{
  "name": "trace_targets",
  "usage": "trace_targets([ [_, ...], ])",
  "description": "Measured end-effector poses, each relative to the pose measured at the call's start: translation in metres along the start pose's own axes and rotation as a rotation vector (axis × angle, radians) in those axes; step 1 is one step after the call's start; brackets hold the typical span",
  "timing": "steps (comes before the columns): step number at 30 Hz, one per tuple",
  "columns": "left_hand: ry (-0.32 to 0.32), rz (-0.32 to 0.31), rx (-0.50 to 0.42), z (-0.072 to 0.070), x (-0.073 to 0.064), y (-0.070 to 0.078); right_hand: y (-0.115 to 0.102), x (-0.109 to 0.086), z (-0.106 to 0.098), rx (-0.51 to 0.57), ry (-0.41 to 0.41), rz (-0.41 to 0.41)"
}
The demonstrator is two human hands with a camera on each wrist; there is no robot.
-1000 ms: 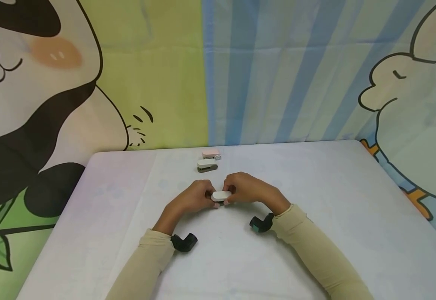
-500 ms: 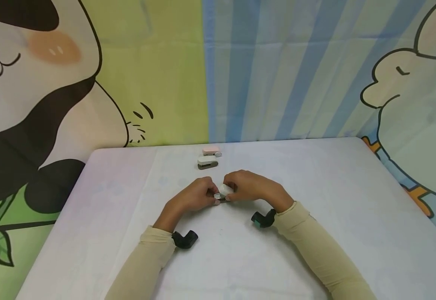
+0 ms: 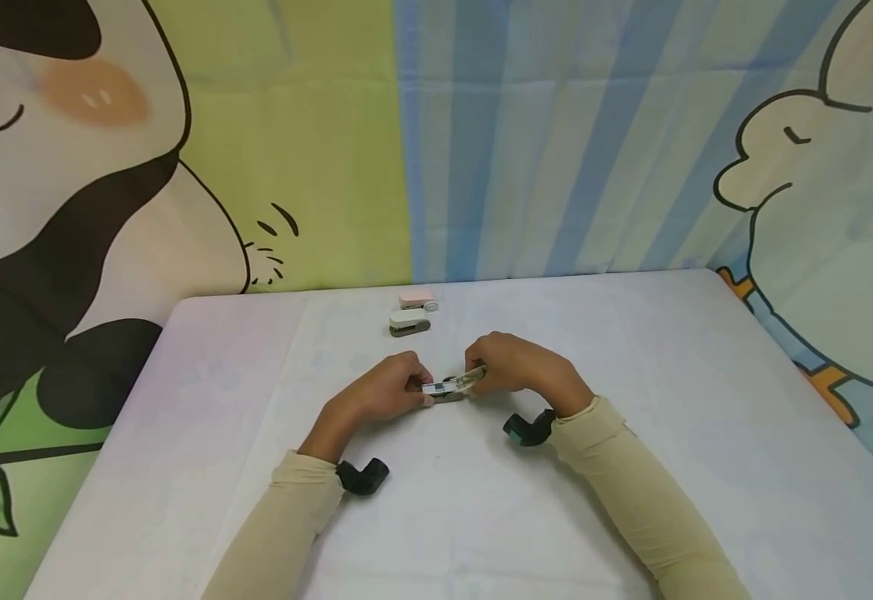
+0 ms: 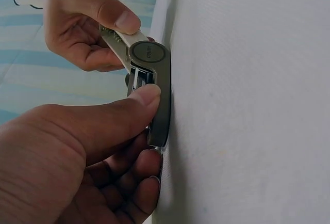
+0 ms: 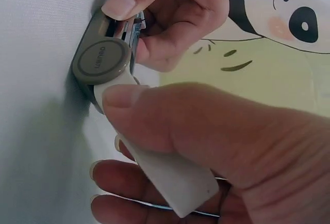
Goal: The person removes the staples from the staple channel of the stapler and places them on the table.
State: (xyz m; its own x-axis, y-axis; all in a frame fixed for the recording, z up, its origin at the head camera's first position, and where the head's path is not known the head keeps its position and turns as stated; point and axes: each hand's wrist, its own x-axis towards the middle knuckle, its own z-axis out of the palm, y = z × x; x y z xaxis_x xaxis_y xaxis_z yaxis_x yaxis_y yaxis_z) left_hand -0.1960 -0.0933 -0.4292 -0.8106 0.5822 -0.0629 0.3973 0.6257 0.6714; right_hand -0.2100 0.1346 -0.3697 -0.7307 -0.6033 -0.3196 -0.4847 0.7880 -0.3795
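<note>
White cover [image 3: 472,379] swung open on the stapler [image 3: 448,398]

Head: between left hand [image 3: 393,390] and right hand [image 3: 514,365], at the table [image 3: 631,333], the cover has tipped back within the last second, leaving the metal rail [image 3: 439,388] exposed and reachable. Beyond stand a white-and-grey stapler [image 3: 409,323] and a pink stapler [image 3: 416,297].

Left wrist: the left hand pinches the grey base [image 4: 164,95]; its thumb partly hides the rail.

Right wrist: the right hand grips the raised cover.

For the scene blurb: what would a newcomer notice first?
The big panda print at the backdrop's left. Then, just below the head view's centre, an opened stapler: left hand pinching its grey body, right hand holding its tilted white cover. Beyond it sit a white stapler and a pink one.
</note>
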Motion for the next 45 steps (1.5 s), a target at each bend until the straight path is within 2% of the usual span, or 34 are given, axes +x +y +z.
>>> trace_targets([
  [3,0.001,0.014,0.003,-0.001,0.0,-0.002,-0.011,-0.003,0.0,-0.118,0.023,0.042],
  [5,0.006,0.028,0.003,-0.001,0.0,-0.003,-0.02,-0.006,0.001,-0.208,0.083,0.023],
  [8,0.012,0.042,-0.004,0.0,-0.001,-0.005,-0.032,-0.007,0.004,-0.28,0.25,-0.116],
  [10,0.015,0.052,-0.007,0.0,-0.001,-0.005,-0.037,-0.005,0.009,-0.251,0.338,-0.231],
  [12,0.015,0.061,0.0,0.0,-0.002,-0.005,-0.039,-0.002,0.015,-0.192,0.362,-0.313],
  [13,0.019,0.07,0.001,-0.001,-0.002,-0.004,-0.04,0.0,0.017,-0.154,0.348,-0.332],
  [16,0.023,0.071,0.009,-0.001,-0.003,-0.002,-0.04,0.004,0.023,-0.076,0.286,-0.311],
  [21,0.022,0.039,-0.019,-0.001,-0.003,0.001,-0.036,0.008,0.026,-0.108,0.237,-0.245],
  [28,0.032,0.021,-0.028,0.0,-0.002,-0.001,-0.035,0.015,0.033,-0.251,0.25,-0.232],
  [38,0.039,0.004,-0.019,0.002,-0.001,-0.004,-0.039,0.016,0.035,-0.214,0.256,-0.177],
  [45,0.041,0.022,-0.014,0.001,-0.001,-0.005,-0.046,0.015,0.038,-0.228,0.262,-0.101],
])
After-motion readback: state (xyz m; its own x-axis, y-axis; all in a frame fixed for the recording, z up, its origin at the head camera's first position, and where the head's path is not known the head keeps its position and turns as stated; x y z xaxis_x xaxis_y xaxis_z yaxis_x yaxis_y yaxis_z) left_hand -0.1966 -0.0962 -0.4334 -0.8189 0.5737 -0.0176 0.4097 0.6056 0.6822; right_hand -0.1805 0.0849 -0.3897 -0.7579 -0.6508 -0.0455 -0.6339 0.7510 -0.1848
